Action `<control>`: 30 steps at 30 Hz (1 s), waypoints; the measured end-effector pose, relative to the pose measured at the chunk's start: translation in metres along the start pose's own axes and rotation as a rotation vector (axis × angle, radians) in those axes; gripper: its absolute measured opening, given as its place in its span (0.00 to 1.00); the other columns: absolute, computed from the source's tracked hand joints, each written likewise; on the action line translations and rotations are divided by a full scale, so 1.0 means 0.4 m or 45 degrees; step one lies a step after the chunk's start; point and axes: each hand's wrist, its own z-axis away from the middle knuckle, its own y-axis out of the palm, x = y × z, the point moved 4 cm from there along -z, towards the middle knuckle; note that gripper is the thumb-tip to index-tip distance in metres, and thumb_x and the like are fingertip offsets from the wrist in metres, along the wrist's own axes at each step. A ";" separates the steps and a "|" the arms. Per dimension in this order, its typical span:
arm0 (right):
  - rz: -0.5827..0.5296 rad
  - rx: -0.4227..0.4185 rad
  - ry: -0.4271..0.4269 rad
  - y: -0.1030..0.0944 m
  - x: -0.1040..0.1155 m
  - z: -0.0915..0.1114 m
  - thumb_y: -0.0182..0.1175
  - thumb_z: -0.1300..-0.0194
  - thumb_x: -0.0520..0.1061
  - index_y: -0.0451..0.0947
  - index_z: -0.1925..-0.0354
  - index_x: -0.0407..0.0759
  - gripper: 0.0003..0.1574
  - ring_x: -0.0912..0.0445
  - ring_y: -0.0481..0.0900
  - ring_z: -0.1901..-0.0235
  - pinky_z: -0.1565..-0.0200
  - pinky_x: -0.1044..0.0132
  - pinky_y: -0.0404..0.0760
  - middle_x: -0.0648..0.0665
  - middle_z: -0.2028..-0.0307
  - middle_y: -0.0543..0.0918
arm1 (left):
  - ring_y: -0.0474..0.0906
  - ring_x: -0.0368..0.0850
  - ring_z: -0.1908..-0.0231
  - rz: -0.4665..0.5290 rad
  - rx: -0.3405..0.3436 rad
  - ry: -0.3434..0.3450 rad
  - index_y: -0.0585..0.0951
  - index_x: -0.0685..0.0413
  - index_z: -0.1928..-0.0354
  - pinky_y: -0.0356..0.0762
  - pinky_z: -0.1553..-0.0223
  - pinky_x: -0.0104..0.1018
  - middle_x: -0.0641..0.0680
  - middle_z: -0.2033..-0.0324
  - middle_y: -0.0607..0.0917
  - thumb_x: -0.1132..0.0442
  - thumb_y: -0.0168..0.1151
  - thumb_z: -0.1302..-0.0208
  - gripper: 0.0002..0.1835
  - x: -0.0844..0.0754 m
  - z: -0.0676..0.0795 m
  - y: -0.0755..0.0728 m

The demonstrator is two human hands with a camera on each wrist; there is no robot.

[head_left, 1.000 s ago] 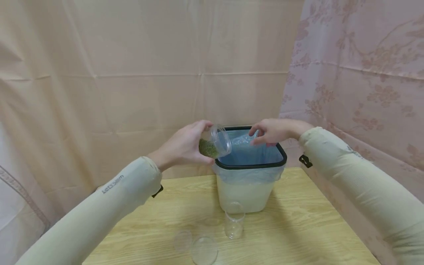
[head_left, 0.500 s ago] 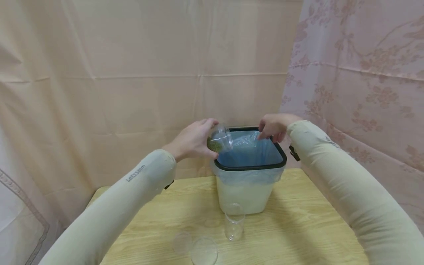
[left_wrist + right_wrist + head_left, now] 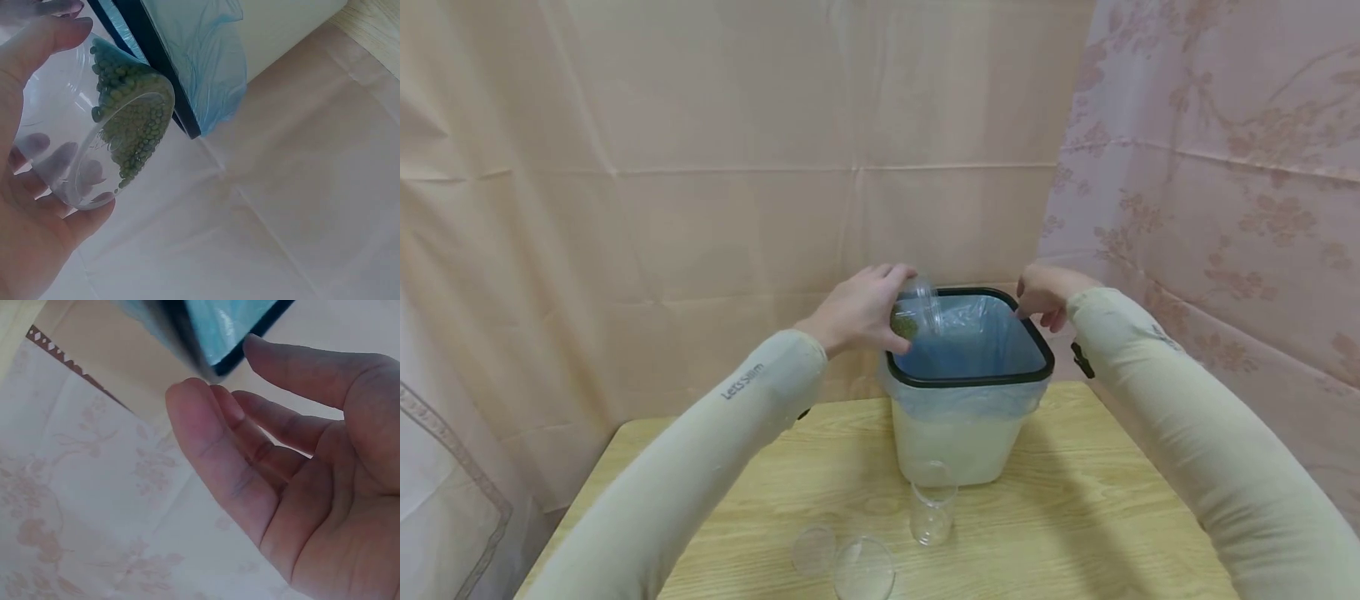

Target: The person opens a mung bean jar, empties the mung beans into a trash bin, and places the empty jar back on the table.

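Observation:
My left hand [image 3: 867, 312] grips a clear plastic jar [image 3: 75, 137] tilted over the left rim of a bin [image 3: 955, 437]. Small green beans [image 3: 134, 134] lie along the jar's lower side, and its open mouth points into the bin. A pale blue bag [image 3: 962, 404] lines the bin and folds over its black rim. Beside the far right corner of that rim is my right hand [image 3: 1048, 293]. In the right wrist view its fingers are loosely bent, with the thumb tip by the rim; whether it touches cannot be told.
On the wooden table [image 3: 760, 483], a clear empty cup [image 3: 931, 515] stands in front of the bin. Two clear round lids, a smaller lid [image 3: 814, 550] and a larger lid [image 3: 863, 569], lie to its left. Beige cloth [image 3: 737, 225] hangs behind.
My left hand has moved right with the jar, bringing its mouth over the bin. The right hand has drawn back from above the bin to its far right corner.

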 end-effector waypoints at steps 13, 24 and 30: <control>-0.221 0.118 -0.023 0.047 -0.053 -0.025 0.42 0.24 0.35 0.65 0.37 0.20 0.24 0.40 0.87 0.65 0.64 0.49 0.88 0.22 0.49 0.80 | 0.69 0.53 0.36 -0.109 -0.005 0.022 0.64 0.53 0.27 0.71 0.36 0.46 0.56 0.33 0.73 0.48 0.80 0.51 0.51 -0.016 -0.007 0.013; -0.232 0.082 -0.024 0.060 -0.070 -0.027 0.44 0.24 0.38 0.68 0.43 0.23 0.20 0.44 0.87 0.70 0.67 0.51 0.88 0.29 0.57 0.83 | 0.68 0.54 0.35 -0.141 0.018 0.039 0.64 0.52 0.27 0.68 0.33 0.48 0.55 0.33 0.72 0.49 0.81 0.51 0.51 -0.030 -0.011 0.034; -0.197 0.081 -0.032 0.061 -0.070 -0.024 0.44 0.23 0.39 0.68 0.42 0.23 0.21 0.43 0.87 0.68 0.66 0.51 0.88 0.29 0.57 0.83 | 0.67 0.53 0.34 -0.207 0.026 0.051 0.64 0.52 0.26 0.67 0.32 0.48 0.54 0.32 0.71 0.47 0.81 0.50 0.52 -0.035 -0.011 0.039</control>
